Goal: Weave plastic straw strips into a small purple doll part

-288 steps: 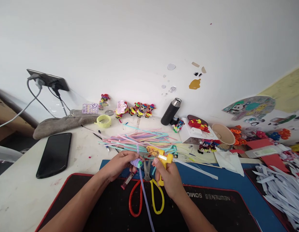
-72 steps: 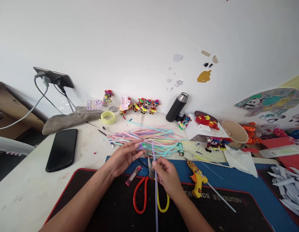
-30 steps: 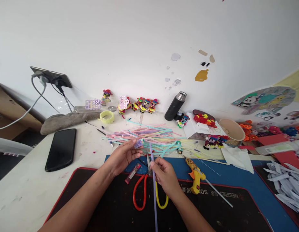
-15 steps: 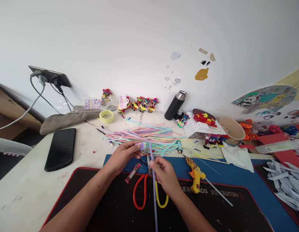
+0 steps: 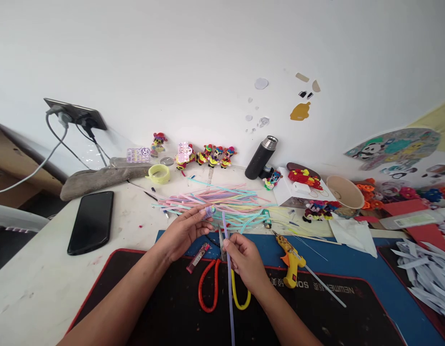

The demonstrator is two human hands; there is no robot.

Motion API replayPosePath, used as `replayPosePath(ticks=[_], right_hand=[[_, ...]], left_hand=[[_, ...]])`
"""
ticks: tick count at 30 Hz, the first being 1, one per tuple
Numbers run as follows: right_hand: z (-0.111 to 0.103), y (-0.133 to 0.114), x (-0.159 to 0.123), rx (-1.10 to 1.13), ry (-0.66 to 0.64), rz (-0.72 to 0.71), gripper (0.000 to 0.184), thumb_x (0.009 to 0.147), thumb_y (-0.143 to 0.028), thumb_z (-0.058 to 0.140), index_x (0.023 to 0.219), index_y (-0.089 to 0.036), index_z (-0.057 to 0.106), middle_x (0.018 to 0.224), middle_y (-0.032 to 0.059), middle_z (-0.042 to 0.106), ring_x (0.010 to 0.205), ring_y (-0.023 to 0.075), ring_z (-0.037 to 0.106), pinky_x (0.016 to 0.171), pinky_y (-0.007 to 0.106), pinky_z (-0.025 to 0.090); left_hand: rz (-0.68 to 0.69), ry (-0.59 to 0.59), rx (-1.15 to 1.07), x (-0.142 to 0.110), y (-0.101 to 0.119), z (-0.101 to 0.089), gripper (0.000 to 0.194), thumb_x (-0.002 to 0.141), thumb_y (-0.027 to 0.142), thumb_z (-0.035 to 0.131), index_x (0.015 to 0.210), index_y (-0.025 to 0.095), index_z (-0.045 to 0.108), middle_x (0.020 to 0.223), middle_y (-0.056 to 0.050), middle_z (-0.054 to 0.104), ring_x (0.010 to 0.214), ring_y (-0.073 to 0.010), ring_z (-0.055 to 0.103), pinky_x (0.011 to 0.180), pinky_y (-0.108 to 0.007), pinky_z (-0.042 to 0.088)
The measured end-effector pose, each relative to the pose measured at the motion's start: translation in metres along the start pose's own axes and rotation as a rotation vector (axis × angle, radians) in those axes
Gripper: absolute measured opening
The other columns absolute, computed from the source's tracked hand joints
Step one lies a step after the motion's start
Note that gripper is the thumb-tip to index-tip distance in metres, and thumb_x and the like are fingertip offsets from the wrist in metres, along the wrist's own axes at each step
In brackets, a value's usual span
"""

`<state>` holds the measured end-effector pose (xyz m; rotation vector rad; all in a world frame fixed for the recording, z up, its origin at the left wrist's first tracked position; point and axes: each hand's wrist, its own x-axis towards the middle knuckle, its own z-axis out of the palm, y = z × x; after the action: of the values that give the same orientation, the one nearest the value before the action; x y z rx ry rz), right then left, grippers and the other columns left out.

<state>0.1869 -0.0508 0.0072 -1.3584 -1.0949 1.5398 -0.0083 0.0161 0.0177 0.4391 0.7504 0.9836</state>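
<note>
Between thumb and fingers my left hand (image 5: 189,228) pinches a small coil of wound pipe cleaner (image 5: 210,211), purple with a bit of green at its end. My right hand (image 5: 242,254) grips a long purple pipe cleaner (image 5: 230,293), which runs upright, its top end standing above the fingers and its lower part reaching the bottom of the view. Under the hands lie scissors (image 5: 208,293) with one red and one yellow handle, their blades partly covered. A small dark-red tube-like pack (image 5: 198,258) rests left of the scissors.
Behind the hands spreads a pile of pastel pipe cleaners (image 5: 208,198). A yellow glue gun (image 5: 292,262) lies on the black mat (image 5: 164,307) at right. A phone (image 5: 90,222) is at left, a black flask (image 5: 261,158) leans at the wall, and small figures (image 5: 215,156) stand in a row.
My left hand has moved slightly up and turned the small coil, its lower fingers now more spread. The right hand and its purple pipe cleaner have stayed in place.
</note>
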Motion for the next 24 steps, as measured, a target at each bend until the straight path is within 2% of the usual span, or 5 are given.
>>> replayPosePath(ticks=[3,6,11,16,24], right_hand=[[0.001,-0.002,0.000,0.005,-0.002,-0.001,0.049,0.085,-0.066,0.072,0.074,-0.022,0.055,0.050,-0.0093,0.039,0.041,0.0077,0.029,0.040,0.022,0.021],[0.001,-0.004,0.000,0.008,-0.007,0.004,0.048,0.084,-0.065,0.072,0.074,-0.021,0.055,0.051,-0.0091,0.040,0.042,0.0076,0.029,0.041,0.022,0.021],[0.001,-0.006,-0.002,-0.020,-0.017,0.003,0.047,0.085,-0.064,0.071,0.074,-0.022,0.054,0.053,-0.0092,0.039,0.043,0.0079,0.028,0.042,0.023,0.022],[0.000,-0.008,-0.003,-0.128,-0.040,-0.031,0.044,0.089,-0.060,0.068,0.073,-0.022,0.051,0.055,-0.0086,0.038,0.045,0.0090,0.031,0.044,0.024,0.023],[0.000,-0.012,-0.002,-0.249,-0.070,-0.092,0.038,0.093,-0.052,0.063,0.073,-0.023,0.050,0.057,-0.0073,0.039,0.049,0.0108,0.033,0.048,0.026,0.026]], left_hand=[[0.027,-0.039,0.041,-0.001,0.000,0.000,0.027,0.074,0.021,0.092,0.094,0.014,0.074,0.083,-0.005,0.075,0.068,-0.0145,0.072,0.061,-0.020,0.058],[0.058,-0.045,0.127,-0.002,0.000,0.001,0.028,0.075,0.029,0.092,0.091,0.014,0.074,0.081,-0.005,0.075,0.068,-0.0150,0.071,0.058,-0.020,0.056],[0.096,-0.029,0.275,-0.003,-0.001,0.003,0.032,0.075,0.033,0.091,0.096,0.013,0.076,0.083,-0.007,0.077,0.073,-0.0182,0.073,0.064,-0.024,0.056],[0.088,-0.033,0.340,-0.004,-0.001,0.004,0.052,0.078,0.035,0.087,0.124,0.017,0.071,0.086,-0.005,0.077,0.073,-0.0195,0.073,0.066,-0.027,0.056],[0.028,-0.085,0.308,-0.006,0.000,0.005,0.051,0.077,0.036,0.087,0.121,0.017,0.071,0.082,-0.003,0.075,0.074,-0.0170,0.070,0.069,-0.027,0.056]])
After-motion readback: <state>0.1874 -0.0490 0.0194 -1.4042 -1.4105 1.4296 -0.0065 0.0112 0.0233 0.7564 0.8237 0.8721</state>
